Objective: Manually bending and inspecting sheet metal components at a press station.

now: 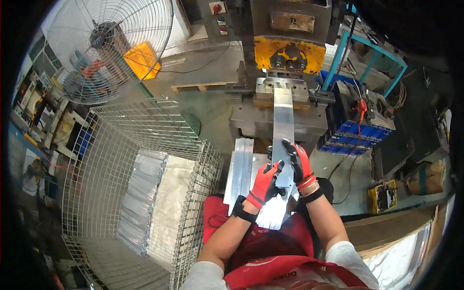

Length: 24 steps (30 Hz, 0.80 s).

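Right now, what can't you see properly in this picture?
Head view, some fingers of the right hand: hidden by the metal strip.
Head view, top of the fan: cut off by the upper edge.
Head view, top of the press: cut off there too.

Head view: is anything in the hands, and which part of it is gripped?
A long metal strip, held near its closer end: left hand at its left edge, right hand at its right edge.
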{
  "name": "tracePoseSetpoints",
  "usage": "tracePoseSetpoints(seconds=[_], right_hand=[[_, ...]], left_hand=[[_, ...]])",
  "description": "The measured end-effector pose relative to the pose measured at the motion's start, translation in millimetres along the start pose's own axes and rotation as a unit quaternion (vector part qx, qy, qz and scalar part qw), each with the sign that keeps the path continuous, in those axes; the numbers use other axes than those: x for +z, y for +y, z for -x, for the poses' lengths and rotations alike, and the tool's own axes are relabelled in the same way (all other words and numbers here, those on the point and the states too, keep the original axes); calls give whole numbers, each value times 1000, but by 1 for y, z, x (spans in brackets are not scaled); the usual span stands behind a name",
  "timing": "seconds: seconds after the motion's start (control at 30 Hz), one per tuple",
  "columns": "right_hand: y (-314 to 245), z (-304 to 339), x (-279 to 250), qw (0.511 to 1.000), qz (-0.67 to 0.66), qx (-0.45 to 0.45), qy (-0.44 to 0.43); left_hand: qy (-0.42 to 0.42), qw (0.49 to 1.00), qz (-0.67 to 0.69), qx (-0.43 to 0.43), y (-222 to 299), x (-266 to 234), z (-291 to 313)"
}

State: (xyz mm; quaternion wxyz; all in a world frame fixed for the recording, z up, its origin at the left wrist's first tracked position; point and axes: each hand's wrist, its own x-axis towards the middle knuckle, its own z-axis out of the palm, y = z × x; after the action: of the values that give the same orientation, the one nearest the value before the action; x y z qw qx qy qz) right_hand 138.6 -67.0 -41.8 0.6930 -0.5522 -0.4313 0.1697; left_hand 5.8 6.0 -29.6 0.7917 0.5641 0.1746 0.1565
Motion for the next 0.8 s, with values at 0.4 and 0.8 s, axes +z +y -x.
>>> tracePoseSetpoints(seconds=[0.4, 0.8], right_hand=[[-24, -17, 21, 987, -29, 91, 132], [6, -20, 5, 995, 31, 48, 83]], left_hand=[[24, 998, 57, 5, 26, 8, 6], [93, 987, 124, -30, 30, 21, -5]])
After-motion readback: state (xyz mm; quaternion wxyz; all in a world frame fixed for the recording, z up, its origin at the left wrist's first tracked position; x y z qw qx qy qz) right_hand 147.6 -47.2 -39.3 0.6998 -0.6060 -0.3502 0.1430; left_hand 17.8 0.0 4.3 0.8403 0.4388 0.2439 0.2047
